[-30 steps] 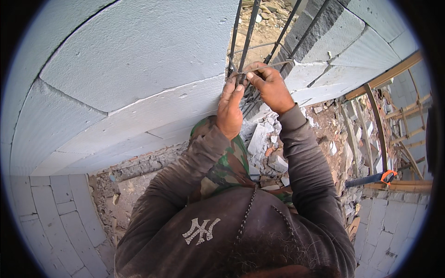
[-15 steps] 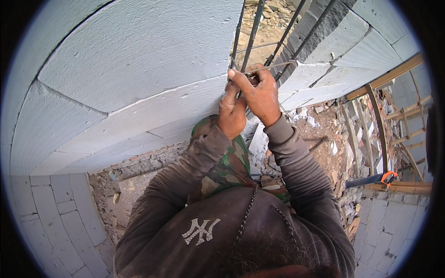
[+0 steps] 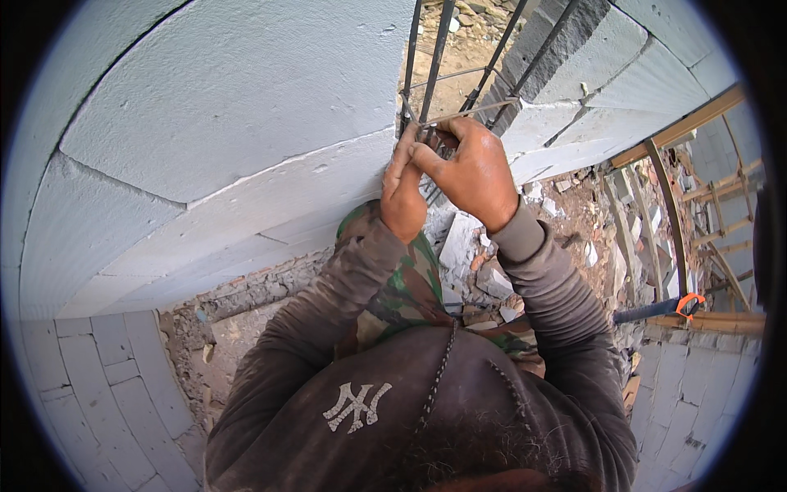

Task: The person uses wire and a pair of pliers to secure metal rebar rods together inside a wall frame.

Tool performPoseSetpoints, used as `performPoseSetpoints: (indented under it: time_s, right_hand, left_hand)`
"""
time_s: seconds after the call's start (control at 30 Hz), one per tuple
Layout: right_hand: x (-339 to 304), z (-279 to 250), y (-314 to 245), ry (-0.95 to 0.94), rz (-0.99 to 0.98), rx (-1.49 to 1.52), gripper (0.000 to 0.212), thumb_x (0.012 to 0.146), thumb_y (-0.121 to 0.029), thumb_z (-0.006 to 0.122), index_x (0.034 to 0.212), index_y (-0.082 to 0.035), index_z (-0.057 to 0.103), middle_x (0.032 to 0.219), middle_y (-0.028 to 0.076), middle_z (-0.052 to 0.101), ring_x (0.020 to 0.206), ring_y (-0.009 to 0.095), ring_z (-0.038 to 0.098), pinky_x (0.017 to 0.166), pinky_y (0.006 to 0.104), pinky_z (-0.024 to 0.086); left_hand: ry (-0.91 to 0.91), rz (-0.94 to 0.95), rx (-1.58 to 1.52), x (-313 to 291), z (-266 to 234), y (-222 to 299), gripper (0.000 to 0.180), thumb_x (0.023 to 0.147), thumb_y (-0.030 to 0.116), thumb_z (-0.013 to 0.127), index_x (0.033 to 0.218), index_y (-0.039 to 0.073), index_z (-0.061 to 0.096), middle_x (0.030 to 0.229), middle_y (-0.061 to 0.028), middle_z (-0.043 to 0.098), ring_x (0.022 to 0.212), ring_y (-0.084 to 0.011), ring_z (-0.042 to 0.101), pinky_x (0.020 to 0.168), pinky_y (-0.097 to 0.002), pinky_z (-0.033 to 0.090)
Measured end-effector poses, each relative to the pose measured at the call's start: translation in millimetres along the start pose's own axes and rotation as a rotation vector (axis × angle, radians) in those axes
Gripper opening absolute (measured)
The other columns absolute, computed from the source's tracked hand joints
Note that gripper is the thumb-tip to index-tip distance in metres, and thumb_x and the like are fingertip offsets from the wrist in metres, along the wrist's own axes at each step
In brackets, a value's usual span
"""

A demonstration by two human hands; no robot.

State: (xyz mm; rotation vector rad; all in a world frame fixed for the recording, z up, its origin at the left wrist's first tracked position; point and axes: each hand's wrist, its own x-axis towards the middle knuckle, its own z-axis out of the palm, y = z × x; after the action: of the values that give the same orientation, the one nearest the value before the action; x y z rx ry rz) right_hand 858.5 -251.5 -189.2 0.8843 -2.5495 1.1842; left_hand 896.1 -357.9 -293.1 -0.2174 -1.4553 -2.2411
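Several dark upright reinforcing bars (image 3: 437, 61) stand in the gap between two block walls, with a thin steel stirrup (image 3: 471, 113) bent around them. Just below the stirrup's near corner, my left hand (image 3: 404, 201) reaches up with its fingers closed against the bar. My right hand (image 3: 479, 172) is curled beside it, its thumb meeting the left fingers and its index finger bent under the stirrup. Whatever is pinched between the fingertips is hidden or too small to make out.
A pale block wall (image 3: 246, 98) rises close on the left. Another block wall (image 3: 607, 74) with a rough grey edge stands right of the bars. Broken blocks and rubble (image 3: 492, 279) cover the ground. At right are timber pieces (image 3: 668, 213) and an orange-handled tool (image 3: 690, 306) resembling a saw.
My right hand has shifted slightly right and down, its thumb coming down onto the left fingers. My left hand has straightened upward along the bar. The view has moved a little.
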Motion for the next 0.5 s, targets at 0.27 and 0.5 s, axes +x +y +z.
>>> performPoseSetpoints:
  time_s: [0.27,0.5]
  right_hand:
    - [-16.7,6.5,8.3,0.173,-0.355,-0.242,0.028,0.089,-0.018,0.071,0.103,0.007,0.069,0.089,0.022,0.066,0.086,0.040,0.064,0.077,0.0473,0.051]
    - [-18.2,11.4,19.8,0.105,-0.357,-0.310,0.025,0.092,-0.007,0.067,0.113,0.006,0.066,0.089,0.022,0.065,0.084,0.040,0.064,0.076,0.0466,0.052]
  left_hand:
    - [0.124,-0.188,-0.036,2.0,6.9,13.1,0.042,0.114,0.031,0.032,0.133,0.001,0.055,0.114,-0.0036,0.061,0.106,-0.0107,0.056,0.093,-0.0253,0.044]
    - [0.141,-0.100,-0.071,1.6,16.8,11.3,0.041,0.114,0.034,0.040,0.134,0.003,0.056,0.114,-0.0038,0.062,0.106,-0.0107,0.055,0.095,-0.0289,0.045]
